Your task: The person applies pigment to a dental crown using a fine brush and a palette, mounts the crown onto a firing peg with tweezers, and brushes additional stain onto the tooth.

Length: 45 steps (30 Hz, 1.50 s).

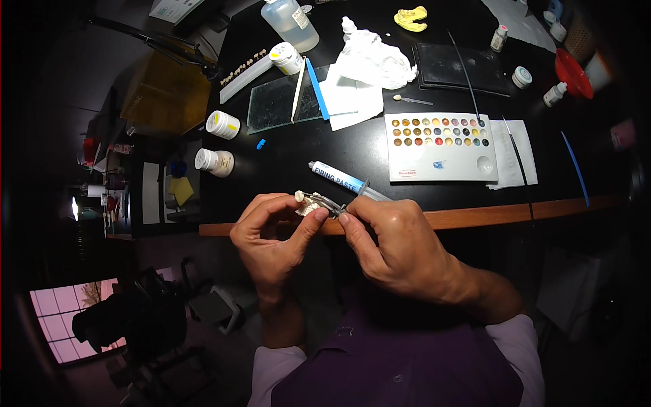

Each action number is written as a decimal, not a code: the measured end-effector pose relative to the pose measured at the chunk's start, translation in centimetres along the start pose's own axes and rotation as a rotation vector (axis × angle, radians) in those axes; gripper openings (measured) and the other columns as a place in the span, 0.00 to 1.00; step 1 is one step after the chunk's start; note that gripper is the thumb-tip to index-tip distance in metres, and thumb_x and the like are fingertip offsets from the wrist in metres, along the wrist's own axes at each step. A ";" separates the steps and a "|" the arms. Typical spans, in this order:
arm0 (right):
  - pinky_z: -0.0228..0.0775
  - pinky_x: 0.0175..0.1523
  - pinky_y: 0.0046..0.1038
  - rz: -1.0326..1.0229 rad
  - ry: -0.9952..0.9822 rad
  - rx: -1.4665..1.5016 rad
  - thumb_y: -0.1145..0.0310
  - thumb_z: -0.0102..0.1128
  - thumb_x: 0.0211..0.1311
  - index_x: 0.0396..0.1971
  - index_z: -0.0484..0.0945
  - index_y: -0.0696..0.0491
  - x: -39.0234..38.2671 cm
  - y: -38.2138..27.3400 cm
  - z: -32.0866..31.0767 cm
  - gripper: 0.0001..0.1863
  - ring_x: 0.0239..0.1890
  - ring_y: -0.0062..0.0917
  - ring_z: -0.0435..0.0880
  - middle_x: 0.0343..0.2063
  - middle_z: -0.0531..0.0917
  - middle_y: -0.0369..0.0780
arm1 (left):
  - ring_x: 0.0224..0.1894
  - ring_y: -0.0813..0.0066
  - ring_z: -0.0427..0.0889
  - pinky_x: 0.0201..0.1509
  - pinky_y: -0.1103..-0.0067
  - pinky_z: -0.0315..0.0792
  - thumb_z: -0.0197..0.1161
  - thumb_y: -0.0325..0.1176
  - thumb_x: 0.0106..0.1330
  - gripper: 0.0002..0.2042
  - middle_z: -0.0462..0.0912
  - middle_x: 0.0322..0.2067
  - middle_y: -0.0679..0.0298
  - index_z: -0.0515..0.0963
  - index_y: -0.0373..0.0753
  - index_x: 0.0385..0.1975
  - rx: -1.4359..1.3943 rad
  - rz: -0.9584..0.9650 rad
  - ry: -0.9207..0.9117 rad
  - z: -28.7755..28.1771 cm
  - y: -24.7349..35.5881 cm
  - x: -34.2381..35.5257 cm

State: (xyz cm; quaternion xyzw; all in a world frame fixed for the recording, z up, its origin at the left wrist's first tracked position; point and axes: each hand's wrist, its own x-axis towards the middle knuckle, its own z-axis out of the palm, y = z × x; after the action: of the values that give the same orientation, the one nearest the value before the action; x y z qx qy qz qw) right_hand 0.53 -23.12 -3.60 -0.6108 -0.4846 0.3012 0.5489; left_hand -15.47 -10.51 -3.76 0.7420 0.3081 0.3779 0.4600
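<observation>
My left hand (pixel 270 234) is closed, thumb and fingers pinching a small white piece with a holed, honeycomb-like surface (pixel 307 207). In my right hand (pixel 400 237), pinched between thumb and forefinger, is a pair of curved metal tweezers (pixel 329 203). Their tips reach to a tiny white tooth-shaped piece (pixel 299 196) beside my left fingertips; whether they grip it is too small to tell. Both hands are held over the table's front edge. Just beyond them a blue and white syringe (pixel 339 178) lies on the black tabletop.
A white palette (pixel 441 159) with rows of coloured wells sits right of centre, a brush (pixel 519 154) beside it on a white tissue. White jars (pixel 222 125) stand at left near a glass slab (pixel 271 105). Crumpled white cloth (pixel 373 57) and a yellow dental model (pixel 411 19) lie farther back.
</observation>
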 end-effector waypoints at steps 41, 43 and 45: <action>0.70 0.23 0.44 -0.038 0.051 -0.124 0.64 0.66 0.75 0.23 0.77 0.60 -0.1 0.3 0.6 0.19 0.18 0.48 0.83 0.16 0.80 0.51 | 0.39 0.77 0.89 0.41 0.84 0.86 0.84 0.20 0.55 0.14 0.86 0.40 0.60 0.87 0.30 0.38 -0.034 0.089 0.039 0.2 -0.9 -0.8; 0.70 0.23 0.44 -0.026 0.049 -0.101 0.65 0.64 0.76 0.24 0.78 0.60 0.0 0.3 0.6 0.19 0.18 0.48 0.83 0.16 0.80 0.52 | 0.39 0.78 0.89 0.40 0.84 0.85 0.85 0.20 0.54 0.14 0.86 0.40 0.60 0.87 0.30 0.38 0.013 0.122 0.035 0.0 -1.2 -0.7; 0.71 0.24 0.45 0.000 0.034 -0.082 0.65 0.64 0.76 0.24 0.79 0.61 0.0 0.3 0.5 0.19 0.18 0.48 0.83 0.16 0.80 0.52 | 0.38 0.78 0.89 0.39 0.84 0.84 0.85 0.20 0.54 0.14 0.86 0.39 0.60 0.87 0.30 0.38 0.003 0.099 0.037 0.2 -1.1 -0.7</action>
State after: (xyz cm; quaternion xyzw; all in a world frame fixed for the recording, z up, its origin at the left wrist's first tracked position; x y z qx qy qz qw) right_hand 0.18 -22.92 -3.98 -0.6378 -0.4874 0.2706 0.5315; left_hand -15.80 -10.69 -4.97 0.7499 0.2801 0.4136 0.4338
